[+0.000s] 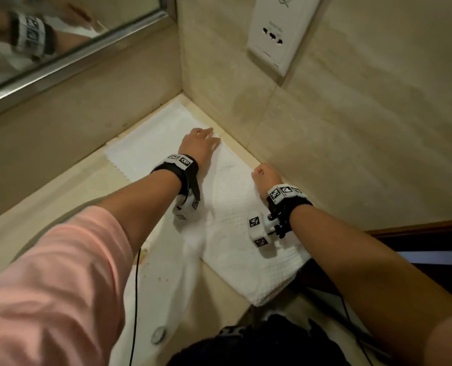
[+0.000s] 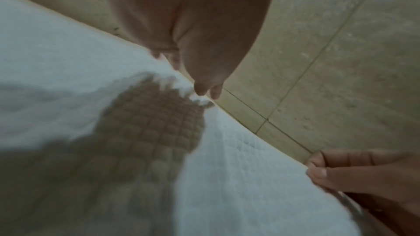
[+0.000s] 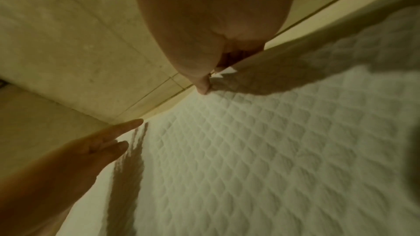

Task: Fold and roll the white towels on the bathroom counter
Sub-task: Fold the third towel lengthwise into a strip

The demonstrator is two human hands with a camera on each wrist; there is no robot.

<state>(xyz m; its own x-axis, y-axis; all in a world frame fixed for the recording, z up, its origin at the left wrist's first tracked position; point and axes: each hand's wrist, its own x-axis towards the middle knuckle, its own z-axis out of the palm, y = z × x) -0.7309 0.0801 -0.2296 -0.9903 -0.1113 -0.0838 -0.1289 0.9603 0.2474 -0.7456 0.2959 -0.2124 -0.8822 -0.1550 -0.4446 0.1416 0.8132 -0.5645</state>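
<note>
The beige stone table [image 1: 61, 191] fills the lower half of the head view and meets tiled walls [image 1: 351, 143] in a corner at about 12 o'clock. A white waffle-textured towel [image 1: 235, 233] lies flat on the table as a long strip, running from that corner toward 5 o'clock, where its near end reaches the table's front edge. Its long right edge lies just beside the foot of the right-hand wall. A mirror [image 1: 61, 35] with a metal frame hangs on the left wall at 10 o'clock, and a white socket plate [image 1: 280, 30] sits on the right wall at 1 o'clock.

The left hand [image 1: 198, 146] rests palm down on the towel near its far end, at 12 o'clock from the picture's middle. Its fingers [image 2: 202, 89] are stretched out fairly straight, their tips at the towel's right edge, pressing rather than gripping; the right wrist view shows them [image 3: 127, 128] extended along that edge. The right hand [image 1: 267, 178] sits closer in, at about 2 o'clock from the middle, on the same edge beside the wall. Its fingers [image 2: 318, 173] are curled, and the thumb and forefinger pinch the towel's border there. Both wrists carry black straps with white marker cubes [image 1: 259, 231]. A pink sleeve [image 1: 50, 281] covers the left upper arm at 8 o'clock.
</note>
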